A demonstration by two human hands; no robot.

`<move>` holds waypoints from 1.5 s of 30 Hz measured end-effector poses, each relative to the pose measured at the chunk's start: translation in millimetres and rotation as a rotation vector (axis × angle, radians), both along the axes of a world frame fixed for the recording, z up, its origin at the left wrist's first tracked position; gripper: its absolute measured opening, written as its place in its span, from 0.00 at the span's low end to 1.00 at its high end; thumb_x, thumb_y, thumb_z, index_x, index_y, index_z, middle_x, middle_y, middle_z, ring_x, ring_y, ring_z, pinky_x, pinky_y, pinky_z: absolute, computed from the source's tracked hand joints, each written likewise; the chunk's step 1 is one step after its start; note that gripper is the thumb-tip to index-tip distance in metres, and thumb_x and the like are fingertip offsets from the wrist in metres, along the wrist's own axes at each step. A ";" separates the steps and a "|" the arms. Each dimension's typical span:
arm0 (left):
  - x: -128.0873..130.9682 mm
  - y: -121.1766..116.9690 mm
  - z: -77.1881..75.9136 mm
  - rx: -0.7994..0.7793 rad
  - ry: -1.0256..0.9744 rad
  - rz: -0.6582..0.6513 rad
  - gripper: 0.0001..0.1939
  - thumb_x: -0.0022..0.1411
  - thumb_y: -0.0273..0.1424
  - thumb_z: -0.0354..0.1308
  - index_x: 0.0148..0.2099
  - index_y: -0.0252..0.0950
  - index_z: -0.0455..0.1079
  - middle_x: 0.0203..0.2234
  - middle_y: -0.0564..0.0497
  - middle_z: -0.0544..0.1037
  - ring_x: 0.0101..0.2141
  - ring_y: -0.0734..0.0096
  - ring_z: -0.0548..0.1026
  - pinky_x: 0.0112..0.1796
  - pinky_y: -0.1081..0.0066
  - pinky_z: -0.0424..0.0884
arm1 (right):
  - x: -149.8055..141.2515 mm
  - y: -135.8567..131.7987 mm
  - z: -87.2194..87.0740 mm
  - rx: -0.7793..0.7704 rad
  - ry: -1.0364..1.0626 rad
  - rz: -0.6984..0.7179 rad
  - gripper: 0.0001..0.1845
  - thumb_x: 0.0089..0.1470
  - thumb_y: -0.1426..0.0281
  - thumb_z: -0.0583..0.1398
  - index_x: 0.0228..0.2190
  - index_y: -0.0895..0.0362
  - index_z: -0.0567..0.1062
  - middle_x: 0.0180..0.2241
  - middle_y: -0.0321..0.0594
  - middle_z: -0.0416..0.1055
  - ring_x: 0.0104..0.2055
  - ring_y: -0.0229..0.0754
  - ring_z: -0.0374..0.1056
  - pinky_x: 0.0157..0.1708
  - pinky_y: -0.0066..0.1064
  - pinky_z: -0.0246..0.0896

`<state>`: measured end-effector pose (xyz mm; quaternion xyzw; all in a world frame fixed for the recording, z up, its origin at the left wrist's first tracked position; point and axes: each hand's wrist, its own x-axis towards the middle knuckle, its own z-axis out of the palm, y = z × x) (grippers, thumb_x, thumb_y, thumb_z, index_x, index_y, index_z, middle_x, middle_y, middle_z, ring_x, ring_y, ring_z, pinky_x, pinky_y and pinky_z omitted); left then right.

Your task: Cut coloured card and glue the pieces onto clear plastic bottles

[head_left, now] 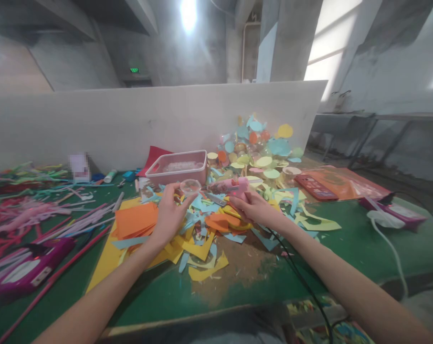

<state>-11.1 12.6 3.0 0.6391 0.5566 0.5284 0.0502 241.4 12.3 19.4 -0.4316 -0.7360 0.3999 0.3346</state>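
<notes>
Bare forearms (105, 291) of 1 person come in from the 2 lower corners, above the front of a green table (148, 301). At their ends, 2 hands work near the middle. With its thumb and fingers, the left hand (171, 208) is pinching a clear round dish (190, 186) by the side. This dish is raised over the paper scraps (202, 251), in front of a pink basket (148, 170). The right hand (250, 205) has its fingers wrapped around a pink tool (240, 186), which looks like a glue gun; its front end points to the dish, and I cannot tell if they touch. Below the right hand, a black cable (320, 306) hangs down past the table edge.

Between the 2 hands lie scissors (216, 198), partly among blue, yellow and orange cuttings. Orange sheets (137, 220) make a small stack just beside the left wrist. Behind the right hand, a heap of coloured paper discs (264, 161) and clear round pieces leans up toward a white board (166, 114). Farther right is a red phone (315, 187), at the edge of an orange plastic sheet (348, 184). 2 purple devices (33, 265) rest on the table, 1 at each side.
</notes>
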 end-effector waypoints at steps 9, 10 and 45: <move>0.2 0.3 -1.2 0.001 0.025 -0.005 0.20 0.58 0.47 0.60 0.46 0.40 0.66 0.41 0.51 0.71 0.39 0.64 0.70 0.41 0.65 0.66 | 0.5 1.3 -1.7 0.008 -0.003 -0.019 0.30 0.58 0.50 0.56 0.13 0.54 0.60 0.11 0.31 0.59 0.17 0.35 0.58 0.26 0.29 0.59; 0.4 0.2 -1.3 0.001 0.025 -0.004 0.19 0.59 0.47 0.60 0.46 0.40 0.66 0.41 0.51 0.71 0.40 0.64 0.71 0.41 0.65 0.66 | 0.4 1.1 -1.5 0.009 -0.004 -0.018 0.30 0.58 0.50 0.56 0.13 0.53 0.60 0.11 0.31 0.60 0.17 0.35 0.59 0.26 0.30 0.59; 9.7 -6.9 -1.6 -0.049 -0.010 -0.330 0.16 0.60 0.40 0.61 0.50 0.42 0.69 0.45 0.49 0.76 0.47 0.63 0.75 0.50 0.62 0.70 | -0.1 11.3 -11.2 -0.028 0.181 -0.048 0.21 0.57 0.50 0.56 0.26 0.54 0.65 0.16 0.30 0.65 0.15 0.34 0.60 0.17 0.26 0.54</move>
